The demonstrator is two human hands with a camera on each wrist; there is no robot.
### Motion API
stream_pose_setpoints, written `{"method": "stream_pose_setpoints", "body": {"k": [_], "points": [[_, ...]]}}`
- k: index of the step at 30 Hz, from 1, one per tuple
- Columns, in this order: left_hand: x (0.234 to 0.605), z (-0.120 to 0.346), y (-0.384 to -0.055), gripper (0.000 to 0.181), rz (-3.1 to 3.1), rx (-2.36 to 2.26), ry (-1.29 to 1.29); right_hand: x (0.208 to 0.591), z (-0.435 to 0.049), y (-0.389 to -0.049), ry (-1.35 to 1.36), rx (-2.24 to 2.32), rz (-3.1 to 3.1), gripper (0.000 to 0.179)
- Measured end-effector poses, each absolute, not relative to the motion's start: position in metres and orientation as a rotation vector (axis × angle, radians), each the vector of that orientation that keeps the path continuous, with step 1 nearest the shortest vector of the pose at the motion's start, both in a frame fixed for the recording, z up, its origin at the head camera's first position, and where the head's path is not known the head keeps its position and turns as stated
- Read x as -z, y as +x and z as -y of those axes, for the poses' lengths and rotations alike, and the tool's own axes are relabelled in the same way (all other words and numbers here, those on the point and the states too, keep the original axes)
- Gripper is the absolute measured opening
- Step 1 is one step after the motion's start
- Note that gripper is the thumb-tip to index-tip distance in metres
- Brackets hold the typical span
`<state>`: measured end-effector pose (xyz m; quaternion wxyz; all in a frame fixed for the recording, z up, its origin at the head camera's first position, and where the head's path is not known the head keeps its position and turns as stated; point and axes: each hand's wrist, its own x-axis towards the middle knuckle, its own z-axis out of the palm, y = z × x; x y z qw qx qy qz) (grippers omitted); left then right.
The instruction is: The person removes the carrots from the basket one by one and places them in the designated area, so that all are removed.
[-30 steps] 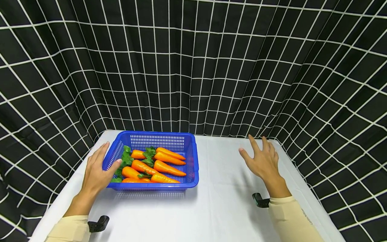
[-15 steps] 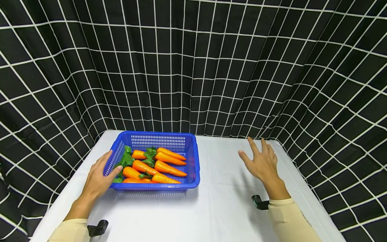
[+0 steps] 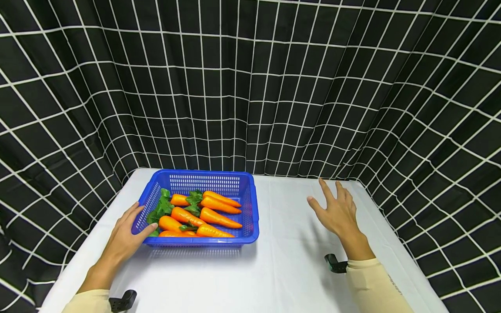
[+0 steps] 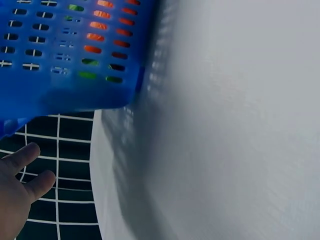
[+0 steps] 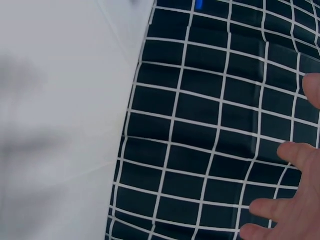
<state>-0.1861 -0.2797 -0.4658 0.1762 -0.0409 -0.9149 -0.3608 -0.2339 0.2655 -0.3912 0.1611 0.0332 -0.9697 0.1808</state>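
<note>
On the white cloth-covered table [image 3: 289, 265] sat the rectangular blue perforated plastic basket [image 3: 227, 241], just beside the left hand [image 3: 125, 236], thumb and fingers parted, contact unclear! The right hand [image 3: 339, 214] hovered well apart, fingers spread; glossy orange, green-topped carrots [image 3: 220, 218] lay inside the basket.

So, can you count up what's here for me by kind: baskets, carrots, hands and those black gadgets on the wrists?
Blue basket: 1
Carrots: 8 that I can make out, some partly hidden; others may lie underneath
Hands: 2, the left hand and the right hand
Black wrist gadgets: 2
Total: 13 in sight
</note>
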Motion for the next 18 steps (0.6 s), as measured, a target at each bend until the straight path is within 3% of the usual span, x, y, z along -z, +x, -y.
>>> {"method": "stream_pose_setpoints", "body": {"k": [18], "points": [[0.473, 0.2853, -0.1807, 0.09, 2.624, 1.031, -0.139, 0.3914, -0.257, -0.2345, 0.206, -0.614, 2.731, 0.072]]}}
